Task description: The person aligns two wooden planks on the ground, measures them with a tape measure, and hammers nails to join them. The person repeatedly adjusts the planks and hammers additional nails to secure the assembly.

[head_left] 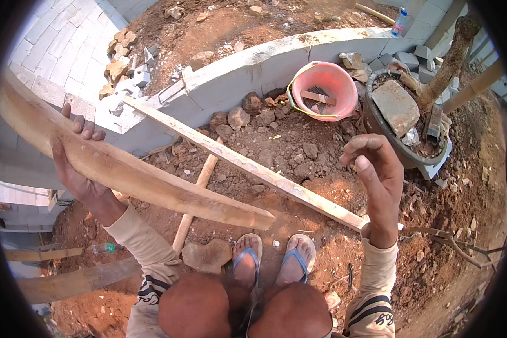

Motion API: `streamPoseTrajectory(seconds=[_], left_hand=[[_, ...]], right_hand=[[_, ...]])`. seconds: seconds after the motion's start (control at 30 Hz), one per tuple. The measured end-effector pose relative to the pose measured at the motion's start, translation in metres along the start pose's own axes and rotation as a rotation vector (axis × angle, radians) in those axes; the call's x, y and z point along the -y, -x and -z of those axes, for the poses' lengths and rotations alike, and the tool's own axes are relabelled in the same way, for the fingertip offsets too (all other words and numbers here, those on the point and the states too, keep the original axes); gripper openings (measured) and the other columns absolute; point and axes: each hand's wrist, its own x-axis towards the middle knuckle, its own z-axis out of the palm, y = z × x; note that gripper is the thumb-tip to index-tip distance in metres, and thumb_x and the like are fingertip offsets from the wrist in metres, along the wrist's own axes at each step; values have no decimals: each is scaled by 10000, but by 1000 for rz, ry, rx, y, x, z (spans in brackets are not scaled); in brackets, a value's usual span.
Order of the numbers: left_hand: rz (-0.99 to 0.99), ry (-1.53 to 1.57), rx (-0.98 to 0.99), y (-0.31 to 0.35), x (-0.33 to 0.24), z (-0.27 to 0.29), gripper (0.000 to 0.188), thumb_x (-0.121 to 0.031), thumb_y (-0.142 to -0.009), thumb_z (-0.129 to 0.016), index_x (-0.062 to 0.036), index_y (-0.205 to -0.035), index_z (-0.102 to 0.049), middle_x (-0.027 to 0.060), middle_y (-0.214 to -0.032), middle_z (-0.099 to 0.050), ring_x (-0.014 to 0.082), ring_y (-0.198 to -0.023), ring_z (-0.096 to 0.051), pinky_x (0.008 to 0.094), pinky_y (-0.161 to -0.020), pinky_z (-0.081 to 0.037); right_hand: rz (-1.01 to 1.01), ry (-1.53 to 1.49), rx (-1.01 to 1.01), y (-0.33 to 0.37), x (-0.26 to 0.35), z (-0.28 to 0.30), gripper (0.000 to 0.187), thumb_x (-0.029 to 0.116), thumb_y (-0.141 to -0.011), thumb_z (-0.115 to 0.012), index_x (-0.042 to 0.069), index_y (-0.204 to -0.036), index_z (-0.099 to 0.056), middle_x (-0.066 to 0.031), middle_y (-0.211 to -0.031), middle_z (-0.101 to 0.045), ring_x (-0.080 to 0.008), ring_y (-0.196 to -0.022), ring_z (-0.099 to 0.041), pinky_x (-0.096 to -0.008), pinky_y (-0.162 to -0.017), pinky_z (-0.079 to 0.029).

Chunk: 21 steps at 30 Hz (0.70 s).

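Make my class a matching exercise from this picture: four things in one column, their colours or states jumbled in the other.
1. Left hand
2. Right hand
3. Bucket
4. Round tub

A. Pink
B. Raised, fingers curled, holding nothing visible
C. Dark, with a stone slab in it
D. Gripping a wooden board

Pairs: 1-D, 2-B, 3-A, 4-C.

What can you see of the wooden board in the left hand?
The board is long, pale brown, apparently bare wood, with darker smudges. It slants from the picture's upper left to an end near mid-picture; its curve may be lens distortion. The left hand grips it, thumb on its face, fingers over the far edge.
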Motion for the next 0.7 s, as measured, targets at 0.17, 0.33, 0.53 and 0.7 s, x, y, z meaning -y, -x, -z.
streamPoseTrajectory(seconds=[0.17, 0.33, 0.53, 0.7], left_hand=[[158, 159, -177, 16, 57, 55, 694, -339, -1079, -649, 58, -1543, -318, 102, -1077, -499, 206, -946, -568, 383, -866, -565], [366, 291, -363, 102, 152, 71, 592, -340, -1052, -693, 22, -1434, -421, 93, -1061, -526, 198, -926, -590, 383, -854, -585], [595, 501, -532, 196, 257, 59, 487, -422, -1052, -671, -58, -1339, -522, 83, -1094, -601, 215, -952, -626, 437, -894, -591], [737, 324, -647, 218, 306, 52, 481, -437, -1063, -653, -61, -1351, -570, 75, -1153, -646, 238, -1054, -655, 464, -988, -558]], right_hand=[[-206, 301, -367, 139, -79, 47, 168, 112, -1046, -663, 4, -1174, -658, -56, -1109, -651, -138, -1032, -628, -297, -950, -503], [-569, 403, -982, 258, -128, 62, 378, 183, -1079, -634, 37, -1412, -531, -99, -1275, -568, -200, -1254, -533, -361, -1065, -457], [-775, -384, -1016, 336, -186, 102, 730, 626, -1076, -501, 68, -1546, -464, -142, -1523, -548, -314, -1327, -594, -531, -1016, -531], [-753, -246, -1050, 336, -222, 125, 764, 553, -1023, -662, 63, -1572, -457, -111, -1540, -529, -288, -1370, -545, -510, -1039, -441]])
